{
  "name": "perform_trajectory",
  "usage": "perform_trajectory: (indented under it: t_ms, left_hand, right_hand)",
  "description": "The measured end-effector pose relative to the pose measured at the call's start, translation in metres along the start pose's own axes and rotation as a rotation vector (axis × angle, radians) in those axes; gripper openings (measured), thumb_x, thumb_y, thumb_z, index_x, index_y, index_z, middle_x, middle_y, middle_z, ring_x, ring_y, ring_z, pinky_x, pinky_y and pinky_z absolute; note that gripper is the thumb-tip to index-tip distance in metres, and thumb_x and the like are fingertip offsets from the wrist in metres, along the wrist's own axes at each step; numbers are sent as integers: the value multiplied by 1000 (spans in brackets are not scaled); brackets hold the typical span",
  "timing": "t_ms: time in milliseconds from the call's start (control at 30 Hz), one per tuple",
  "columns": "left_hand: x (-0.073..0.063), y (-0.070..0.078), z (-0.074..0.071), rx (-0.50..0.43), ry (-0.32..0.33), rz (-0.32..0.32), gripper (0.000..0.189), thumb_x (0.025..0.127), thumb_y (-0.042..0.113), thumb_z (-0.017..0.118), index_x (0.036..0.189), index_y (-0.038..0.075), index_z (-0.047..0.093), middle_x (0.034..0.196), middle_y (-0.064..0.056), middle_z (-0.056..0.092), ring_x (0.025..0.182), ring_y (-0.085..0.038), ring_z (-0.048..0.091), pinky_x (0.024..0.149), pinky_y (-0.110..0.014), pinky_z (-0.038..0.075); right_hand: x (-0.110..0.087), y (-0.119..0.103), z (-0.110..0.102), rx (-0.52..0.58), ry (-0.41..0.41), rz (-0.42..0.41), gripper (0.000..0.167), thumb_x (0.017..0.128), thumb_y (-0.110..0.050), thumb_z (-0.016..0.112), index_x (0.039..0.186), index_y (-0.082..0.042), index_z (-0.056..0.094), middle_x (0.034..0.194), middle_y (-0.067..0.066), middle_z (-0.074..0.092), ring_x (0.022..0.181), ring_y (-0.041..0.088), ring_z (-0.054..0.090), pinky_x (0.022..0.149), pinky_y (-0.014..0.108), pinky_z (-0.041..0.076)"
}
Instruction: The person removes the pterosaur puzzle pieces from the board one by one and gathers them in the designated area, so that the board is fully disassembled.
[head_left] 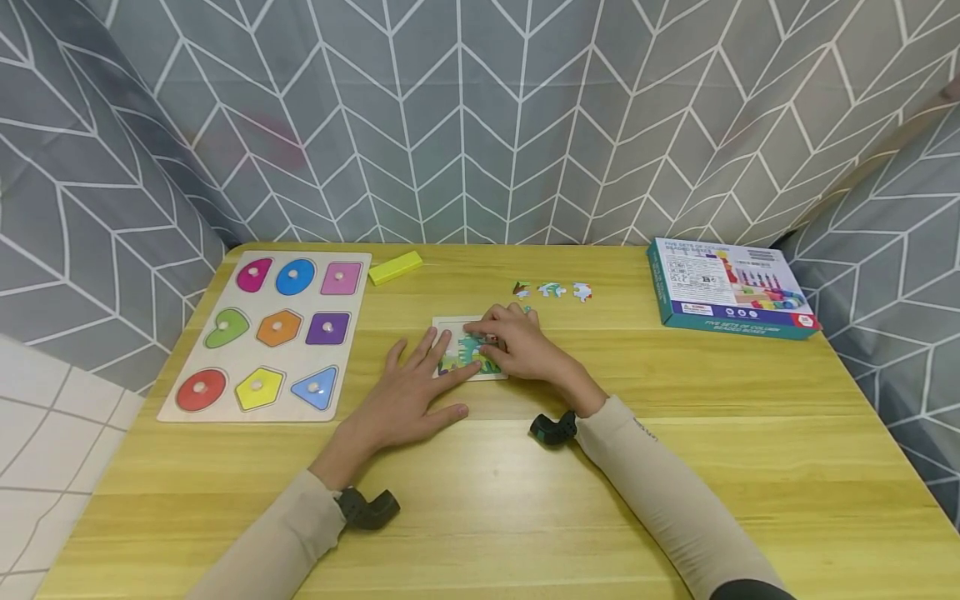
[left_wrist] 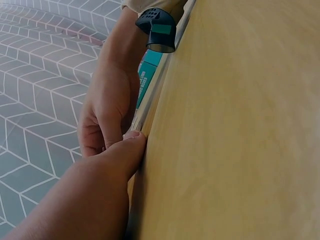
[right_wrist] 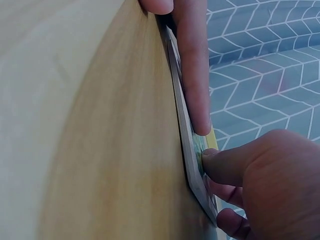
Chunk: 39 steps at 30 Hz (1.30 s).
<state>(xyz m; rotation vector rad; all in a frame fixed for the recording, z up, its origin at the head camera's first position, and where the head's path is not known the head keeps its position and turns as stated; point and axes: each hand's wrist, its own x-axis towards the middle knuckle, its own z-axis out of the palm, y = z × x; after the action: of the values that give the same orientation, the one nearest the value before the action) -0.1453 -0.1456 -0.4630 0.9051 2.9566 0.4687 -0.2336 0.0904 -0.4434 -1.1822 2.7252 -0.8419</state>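
Observation:
A small jigsaw puzzle board (head_left: 468, 375) with a pale frame and a green dinosaur picture lies flat in the middle of the table. My left hand (head_left: 408, 396) rests with spread, straight fingers along its left and lower part. From the right, my right hand (head_left: 525, 343) bends its thumb and index finger down onto the picture, pinching a puzzle piece that its fingers mostly hide. The right wrist view shows the thumb (right_wrist: 220, 162) against the green picture surface, close to a left fingertip. Behind the right hand lie several loose puzzle pieces (head_left: 552, 289).
A shape board (head_left: 352, 333) with colourful knobbed shapes lies at the left. Beside its top corner is a yellow block (head_left: 395, 267). A boxed bead toy (head_left: 731, 287) sits at the back right. Grey patterned curtain (head_left: 480, 125) hangs behind the table.

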Motion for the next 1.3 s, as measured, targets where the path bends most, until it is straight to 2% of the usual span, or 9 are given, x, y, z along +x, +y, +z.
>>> perform_trajectory:
  t_ms: [533,667,800,1300]
  left_hand:
    - [0,0,-1,10,-10,-1,59,101,64,41,157,46,32,172,-12,13,161,-33,2,123,-66,6]
    - [0,0,-1,9,-10,-2,59,101,64,41,157,47,32,172,-12,13,161,-33,2,123,-66,5]
    - [1,0,-1,3,-13,-4,59,101,65,40,157,47,32,172,-11,12,161,-33,2,123,-66,4]
    - [0,2,-2,-7,-14,-5,59,101,63,42,157,46,33,172,-12,13,161,-33,2,123,-66,5]
  right_hand:
    - [0,0,0,84,14,28,34,97,-12,69,130,-15,70,105,2,64,86,18,41,79,38,21]
    - [0,1,1,96,23,22,32,98,-10,65,130,-15,71,106,2,64,88,18,41,79,38,21]
    - [0,2,2,97,34,26,31,100,-7,62,128,-14,72,108,3,65,90,19,43,80,38,22]
    - [1,-1,5,88,77,51,27,99,-9,63,123,-16,74,105,3,66,87,19,42,79,38,22]
